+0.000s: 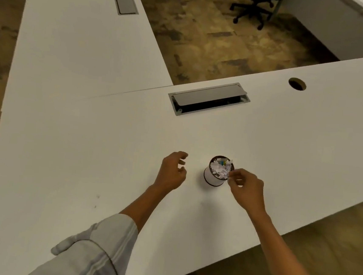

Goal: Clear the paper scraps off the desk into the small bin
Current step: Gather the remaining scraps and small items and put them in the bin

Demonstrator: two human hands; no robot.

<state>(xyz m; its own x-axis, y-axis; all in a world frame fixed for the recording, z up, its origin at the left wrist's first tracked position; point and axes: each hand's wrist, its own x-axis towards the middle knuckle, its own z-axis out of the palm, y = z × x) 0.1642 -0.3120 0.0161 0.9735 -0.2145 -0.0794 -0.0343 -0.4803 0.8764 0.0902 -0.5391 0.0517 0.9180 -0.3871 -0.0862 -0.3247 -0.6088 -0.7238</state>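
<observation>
I see the small bin [214,177] standing upright on the smooth white surface [86,150], a short cylinder with a pale wall and a dark band at rim and base. It is heaped to the top with torn paper scraps [219,168], mostly white and ragged, with a few bright coloured bits among them. My right hand [246,189] sits just right of the bin, fingers drawn narrow at the rim, pinching what looks like a small white scrap; blur keeps me from being sure. My left hand [171,173] hovers left of the bin, apart from it, fingers loosely curled and half open, holding nothing I can make out. Both forearms come out of pale, soft fabric sleeves. Beyond the bin, a flat grey metal cable hatch [208,98] is set into the surface, its lid tilted ajar, and a round cable hole [297,84] lies farther right.
</observation>
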